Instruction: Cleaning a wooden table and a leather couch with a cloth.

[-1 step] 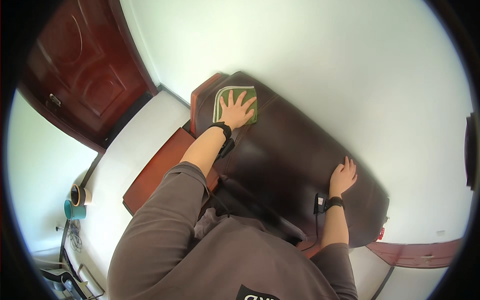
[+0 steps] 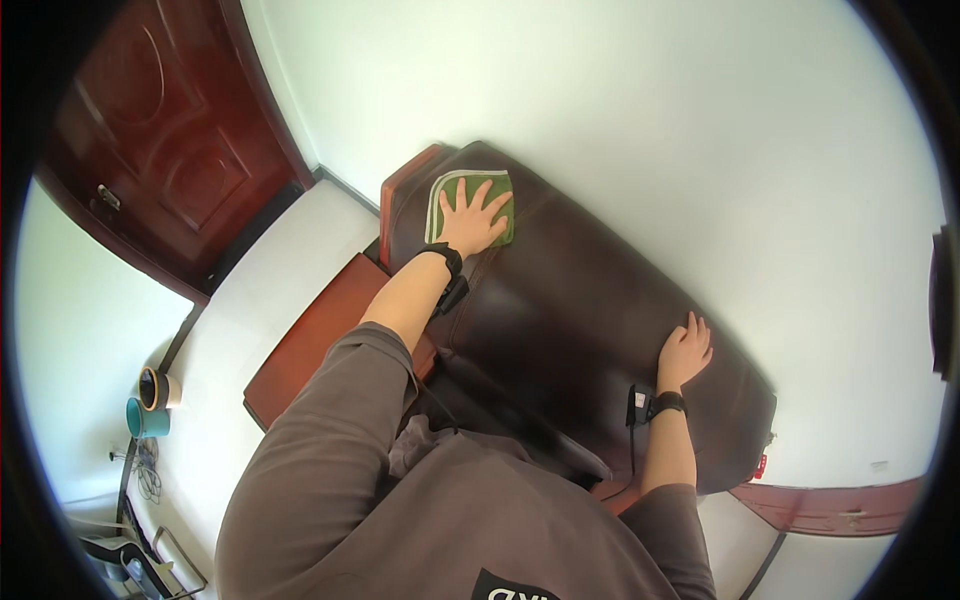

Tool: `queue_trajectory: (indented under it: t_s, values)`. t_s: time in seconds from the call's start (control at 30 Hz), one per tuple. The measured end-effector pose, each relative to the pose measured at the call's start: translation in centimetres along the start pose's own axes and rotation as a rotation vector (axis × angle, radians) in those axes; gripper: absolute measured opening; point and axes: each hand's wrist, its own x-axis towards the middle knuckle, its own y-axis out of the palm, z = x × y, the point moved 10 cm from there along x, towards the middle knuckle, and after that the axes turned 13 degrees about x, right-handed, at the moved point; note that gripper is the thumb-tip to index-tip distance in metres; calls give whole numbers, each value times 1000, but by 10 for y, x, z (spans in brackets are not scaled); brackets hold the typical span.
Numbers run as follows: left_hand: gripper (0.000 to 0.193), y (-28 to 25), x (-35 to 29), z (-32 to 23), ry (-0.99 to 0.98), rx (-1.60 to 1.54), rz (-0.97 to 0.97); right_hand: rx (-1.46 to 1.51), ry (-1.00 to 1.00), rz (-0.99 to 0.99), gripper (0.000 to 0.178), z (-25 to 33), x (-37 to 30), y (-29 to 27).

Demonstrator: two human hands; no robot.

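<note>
Wiping, head view: you appear to be wiping the sofa (image 2: pixel 575 290); how much is done, I cannot tell.
Next pass: it likely calls for a flat palm, even pressure and a slide toward 4 o'clock, with the cloth (image 2: pixel 473 185) smooth beneath.
Left hand (image 2: pixel 474 225): yours is spread wide, palm down, covering the cloth rather than gripping it.
Right hand (image 2: pixel 686 355): between 3 and 4 o'clock, fingers extended and fairly close together, resting on the sofa; you hold nothing visible in it.
Cloth: at 12 o'clock, on the sofa's far end; green, lying flat, a pale border along its 9 and 12 o'clock edges, its middle hidden by your hand.
Sofa: dark brown, softly shiny; I cannot tell whether it is damp.
</note>
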Motion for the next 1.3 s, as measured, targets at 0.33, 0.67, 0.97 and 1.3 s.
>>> queue_trajectory:
  t_s: [0.33, 0.67, 0.97, 1.3]
  values:
    - [51, -11, -54, 1, -306, -113, -259, 1, -59, 26, 40, 2, 6, 5]
    - [61, 94, -138, 37, -1039, -856, -158, -62, -56, 124, 42, -3, 6, 13]
    - [55, 168, -187, 60, -1467, -1194, -96, -33, -60, 127, 42, -5, 6, 13]
    - [53, 264, -182, 47, -1441, -1221, -84, -69, -55, 25, 41, -26, 16, -18]
